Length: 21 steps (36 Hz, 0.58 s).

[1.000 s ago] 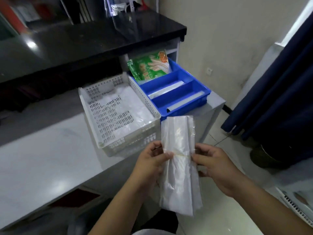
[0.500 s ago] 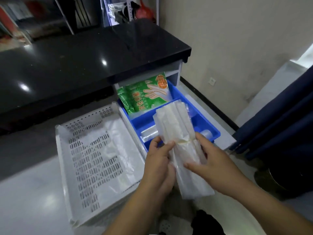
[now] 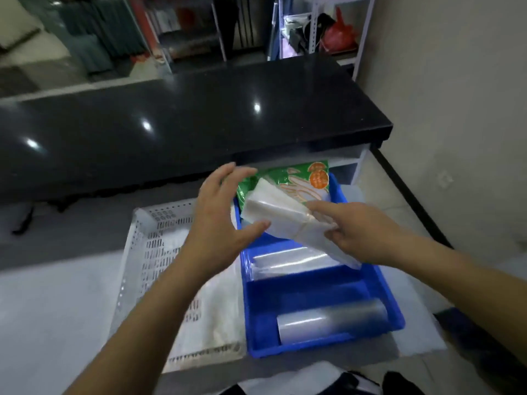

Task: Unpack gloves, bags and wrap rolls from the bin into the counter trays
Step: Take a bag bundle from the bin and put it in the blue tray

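Observation:
A bundle of clear plastic bags [image 3: 281, 213], tied with a rubber band, hangs tilted over the far part of the blue divided tray [image 3: 310, 286]. My right hand [image 3: 359, 230] grips its near end. My left hand [image 3: 219, 220] is spread open beside the bundle's far end, thumb just under its edge. A green glove packet [image 3: 308, 178] leans in the tray's far compartment behind the bundle. Two clear wrap rolls lie in the tray, one in the middle section [image 3: 291, 260] and one in the nearest section [image 3: 330, 319].
A white perforated basket [image 3: 148, 252] with thin plastic sheets in it stands left of the blue tray on the white counter [image 3: 51, 323]. A black countertop [image 3: 185, 121] rises behind both. A beige wall is at the right; shelves stand in the background.
Both hands carried the bag bundle forward from near my body to above the blue tray. My left hand has let go of it and opened; my right hand still holds it.

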{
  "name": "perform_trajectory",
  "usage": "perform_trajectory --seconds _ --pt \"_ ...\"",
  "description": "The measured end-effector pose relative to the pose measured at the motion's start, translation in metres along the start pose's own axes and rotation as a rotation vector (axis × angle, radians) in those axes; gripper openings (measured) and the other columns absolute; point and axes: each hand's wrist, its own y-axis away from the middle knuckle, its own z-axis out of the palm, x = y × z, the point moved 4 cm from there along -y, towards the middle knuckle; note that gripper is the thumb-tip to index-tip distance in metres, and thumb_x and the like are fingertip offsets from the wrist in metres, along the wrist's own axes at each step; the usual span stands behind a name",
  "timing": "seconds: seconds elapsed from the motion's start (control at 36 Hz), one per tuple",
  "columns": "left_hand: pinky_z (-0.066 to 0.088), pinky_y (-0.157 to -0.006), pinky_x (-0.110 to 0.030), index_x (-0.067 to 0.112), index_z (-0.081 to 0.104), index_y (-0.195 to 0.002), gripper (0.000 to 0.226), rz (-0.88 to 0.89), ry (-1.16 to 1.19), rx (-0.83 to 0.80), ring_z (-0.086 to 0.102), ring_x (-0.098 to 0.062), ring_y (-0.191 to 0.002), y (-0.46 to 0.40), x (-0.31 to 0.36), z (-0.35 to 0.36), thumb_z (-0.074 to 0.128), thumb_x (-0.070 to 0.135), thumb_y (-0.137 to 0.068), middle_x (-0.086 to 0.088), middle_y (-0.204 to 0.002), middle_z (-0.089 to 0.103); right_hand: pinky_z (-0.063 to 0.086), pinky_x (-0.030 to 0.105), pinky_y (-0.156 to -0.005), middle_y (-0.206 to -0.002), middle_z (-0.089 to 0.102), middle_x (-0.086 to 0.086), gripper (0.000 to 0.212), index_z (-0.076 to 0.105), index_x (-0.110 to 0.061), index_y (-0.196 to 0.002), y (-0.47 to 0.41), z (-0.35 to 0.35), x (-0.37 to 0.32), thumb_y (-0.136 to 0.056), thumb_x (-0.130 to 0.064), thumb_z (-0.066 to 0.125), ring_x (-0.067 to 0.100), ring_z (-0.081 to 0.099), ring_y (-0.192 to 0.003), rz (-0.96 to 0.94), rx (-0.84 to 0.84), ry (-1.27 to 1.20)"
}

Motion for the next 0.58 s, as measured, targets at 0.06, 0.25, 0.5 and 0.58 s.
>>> perform_trajectory --seconds 0.06,0.25,0.5,0.58 --pt "0.018 -0.121 -0.041 0.046 0.034 -0.144 0.088 0.070 -0.284 -0.172 0.014 -0.013 -0.147 -0.019 -0.001 0.008 0.082 0.041 -0.071 0.009 -0.159 0.023 0.036 0.026 -0.074 -0.138 0.058 0.001 0.058 0.028 -0.051 -0.145 -0.018 0.003 0.006 -0.096 -0.032 0.054 0.025 0.060 -0.107 -0.056 -0.037 0.115" --pt "0.045 -0.097 -0.037 0.038 0.042 -0.143 0.075 0.041 -0.627 -0.588 0.052 -0.019 -0.126 -0.047 -0.020 0.061 0.076 0.037 -0.077 0.008 -0.144 0.052 0.049 0.032 -0.080 -0.133 0.060 -0.003 0.058 0.024 -0.050 -0.143 -0.056 0.022 0.015 -0.097 -0.029 0.053 0.024 0.059 -0.108 -0.238 -0.142 0.258" --pt "0.041 -0.067 -0.031 0.032 0.054 -0.122 0.035 0.013 -0.661 -0.584 0.064 -0.028 -0.101 -0.041 -0.048 0.099 0.059 0.028 -0.088 -0.002 -0.114 0.069 0.050 0.032 -0.078 -0.132 0.062 -0.005 0.053 0.036 -0.048 -0.139 -0.069 0.042 0.042 -0.094 -0.032 0.058 0.022 0.060 -0.109 -0.212 -0.164 0.214" --pt "0.048 -0.074 -0.035 0.030 0.055 -0.125 0.036 -0.017 -0.671 -0.582 0.064 -0.031 -0.103 -0.039 -0.058 0.109 0.056 0.023 -0.090 -0.003 -0.118 0.069 0.045 0.032 -0.072 -0.129 0.064 -0.005 0.044 0.044 -0.043 -0.134 -0.069 0.046 0.051 -0.094 -0.025 0.054 0.024 0.062 -0.104 -0.195 -0.154 0.245"
